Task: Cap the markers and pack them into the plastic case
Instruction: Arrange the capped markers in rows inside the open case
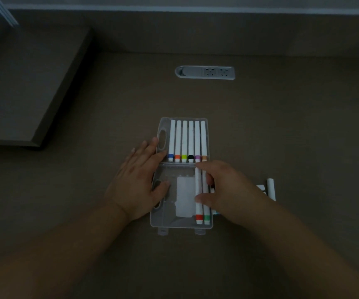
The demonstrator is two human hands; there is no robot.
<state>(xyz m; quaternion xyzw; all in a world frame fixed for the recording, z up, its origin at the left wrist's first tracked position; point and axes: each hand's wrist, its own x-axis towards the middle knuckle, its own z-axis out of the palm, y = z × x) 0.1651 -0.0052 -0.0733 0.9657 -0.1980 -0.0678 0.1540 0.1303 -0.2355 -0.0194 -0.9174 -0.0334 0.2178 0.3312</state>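
Note:
A clear plastic case [163, 221] lies open on the desk. Its far half holds several white markers [184, 139] side by side, coloured bands toward me. In the near half lie a red-banded marker [198, 190] and a green-banded marker [206, 210] along the right wall. My right hand [228, 190] covers these two, index finger and thumb touching the red-banded one. My left hand [139, 180] rests flat on the case's left edge, fingers spread. More white markers [271, 188] lie on the desk to the right of my right hand, partly hidden.
A recessed power socket strip [205, 72] sits in the desk beyond the case. A raised dark shelf block [29, 87] stands at the far left. The desk's back wall runs along the top.

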